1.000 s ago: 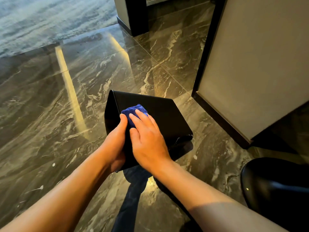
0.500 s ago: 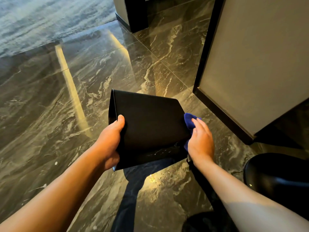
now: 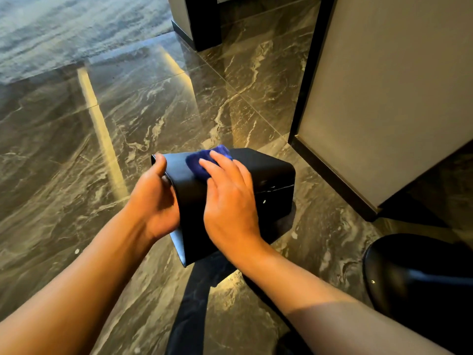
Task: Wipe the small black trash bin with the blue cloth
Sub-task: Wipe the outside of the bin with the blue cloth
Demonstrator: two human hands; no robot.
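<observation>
The small black trash bin (image 3: 271,180) is held on its side above the marble floor, in the middle of the head view. My left hand (image 3: 153,201) grips its left end, thumb over the top edge. My right hand (image 3: 230,203) lies flat on the bin's upper face and presses the blue cloth (image 3: 202,160) against it near the far edge. Most of the cloth is hidden under my fingers. Small pale specks show on the bin's right side.
Glossy dark marble floor (image 3: 128,119) lies all around. A beige panel with a dark base (image 3: 384,98) stands to the right. A black rounded object (image 3: 419,283) sits at the lower right. A dark post (image 3: 204,21) stands at the back, and my dark trouser leg (image 3: 189,316) is below.
The bin has been turned so another face is up. My right hand with the cloth came from the bin's right end back onto the top face. My left hand kept its grip.
</observation>
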